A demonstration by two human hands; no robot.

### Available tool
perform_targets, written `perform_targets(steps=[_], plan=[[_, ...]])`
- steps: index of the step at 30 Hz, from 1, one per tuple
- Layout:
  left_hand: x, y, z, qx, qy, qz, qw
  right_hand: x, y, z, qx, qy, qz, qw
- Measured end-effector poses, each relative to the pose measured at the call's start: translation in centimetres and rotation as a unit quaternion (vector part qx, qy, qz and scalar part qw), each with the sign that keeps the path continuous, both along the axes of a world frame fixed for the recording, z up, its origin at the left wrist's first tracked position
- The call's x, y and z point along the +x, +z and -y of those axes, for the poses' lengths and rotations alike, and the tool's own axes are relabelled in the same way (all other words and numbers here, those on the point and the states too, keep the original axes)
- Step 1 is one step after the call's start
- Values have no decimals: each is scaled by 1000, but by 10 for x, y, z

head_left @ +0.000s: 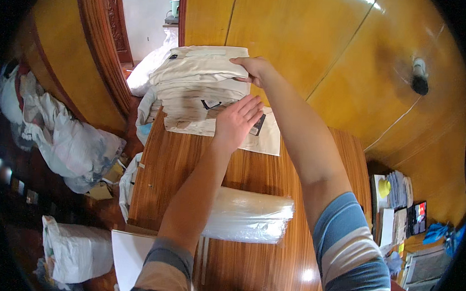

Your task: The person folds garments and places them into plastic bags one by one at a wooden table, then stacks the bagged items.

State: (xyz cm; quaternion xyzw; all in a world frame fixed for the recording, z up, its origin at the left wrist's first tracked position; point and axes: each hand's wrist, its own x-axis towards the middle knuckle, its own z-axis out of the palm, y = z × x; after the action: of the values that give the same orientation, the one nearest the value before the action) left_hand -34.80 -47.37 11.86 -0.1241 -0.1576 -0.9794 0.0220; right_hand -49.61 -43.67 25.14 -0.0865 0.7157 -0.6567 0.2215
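A tall stack of folded cream cloth pieces [188, 99] stands at the far end of the wooden table. My right hand [254, 71] is closed on the right edge of the top folded cream cloth [205, 66], with fingers over it and the thumb side below. That top piece has a small dark tag at its left. My left hand [237, 121] is open, its fingers stretched out, in front of the stack's right side. Partly hidden behind it, a flat cream cloth piece [268, 136] with a dark label lies on the table. What the left palm touches cannot be made out.
Clear plastic bags [250, 216] lie in a pile across the middle of the wooden table [273, 173]. White sacks [77, 253] stand on the floor at left. A yellow wall [300, 34] closes off the far side. Stacked items [397, 189] sit at right.
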Motion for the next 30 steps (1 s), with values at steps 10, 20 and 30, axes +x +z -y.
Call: perform_targets(steps=[10, 20, 30], plan=[[-18, 47, -36, 224, -37, -47, 973, 38, 30, -72, 66, -59, -57, 994], [34, -35, -102, 51, 98, -151, 982, 213, -36, -258, 46, -163, -131, 977], [335, -127, -259, 11, -14, 216, 976, 475, -162, -485, 1, -183, -2, 983]])
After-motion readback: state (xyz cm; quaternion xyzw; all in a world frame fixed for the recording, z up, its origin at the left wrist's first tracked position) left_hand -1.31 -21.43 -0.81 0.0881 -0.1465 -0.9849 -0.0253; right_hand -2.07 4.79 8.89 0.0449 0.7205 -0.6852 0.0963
